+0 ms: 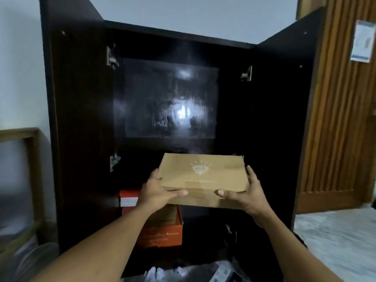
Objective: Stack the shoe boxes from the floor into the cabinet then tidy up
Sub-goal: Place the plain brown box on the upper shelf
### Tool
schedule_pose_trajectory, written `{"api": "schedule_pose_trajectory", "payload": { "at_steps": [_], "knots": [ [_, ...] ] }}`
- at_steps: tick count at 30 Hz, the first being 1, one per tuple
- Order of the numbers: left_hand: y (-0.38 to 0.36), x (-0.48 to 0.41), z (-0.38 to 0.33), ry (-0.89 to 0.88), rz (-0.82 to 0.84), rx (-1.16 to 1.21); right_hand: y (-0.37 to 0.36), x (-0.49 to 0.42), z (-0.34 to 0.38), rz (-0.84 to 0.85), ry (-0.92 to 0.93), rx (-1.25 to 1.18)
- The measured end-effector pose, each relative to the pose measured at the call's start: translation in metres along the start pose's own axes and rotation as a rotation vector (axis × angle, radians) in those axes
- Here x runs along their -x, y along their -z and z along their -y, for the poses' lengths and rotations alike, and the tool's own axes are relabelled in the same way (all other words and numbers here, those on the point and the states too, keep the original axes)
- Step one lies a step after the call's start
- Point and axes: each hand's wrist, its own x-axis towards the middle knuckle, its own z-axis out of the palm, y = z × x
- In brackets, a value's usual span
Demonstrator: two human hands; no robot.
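Note:
A brown cardboard shoe box (203, 176) with a pale logo on its lid hangs in the air in front of the open dark cabinet (81, 119). My left hand (158, 190) grips its left end, thumb on the front face. My right hand (244, 192) grips its right end the same way. Below the box, inside the cabinet, an orange shoe box (162, 235) lies with a brown box (164, 215) on top of it. A red and white box (129, 197) stands behind my left wrist.
Both cabinet doors stand wide open to the left (81, 78) and right (284, 98). A wooden door (341, 119) is at the right, a wooden frame (30, 159) at the left. Crumpled white plastic and papers (193, 271) lie on the floor in front.

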Motion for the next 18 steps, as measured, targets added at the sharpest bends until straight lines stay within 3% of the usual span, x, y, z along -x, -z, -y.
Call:
{"api": "schedule_pose_trajectory", "payload": {
  "at_steps": [8, 18],
  "knots": [
    [-0.063, -0.095, 0.012, -0.075, 0.015, 0.139, -0.009, -0.046, -0.069, -0.213, -0.019, 0.137],
    [-0.141, -0.163, 0.056, -0.018, 0.046, 0.142, -0.026, -0.066, -0.140, -0.274, -0.178, 0.090]
  ]
}}
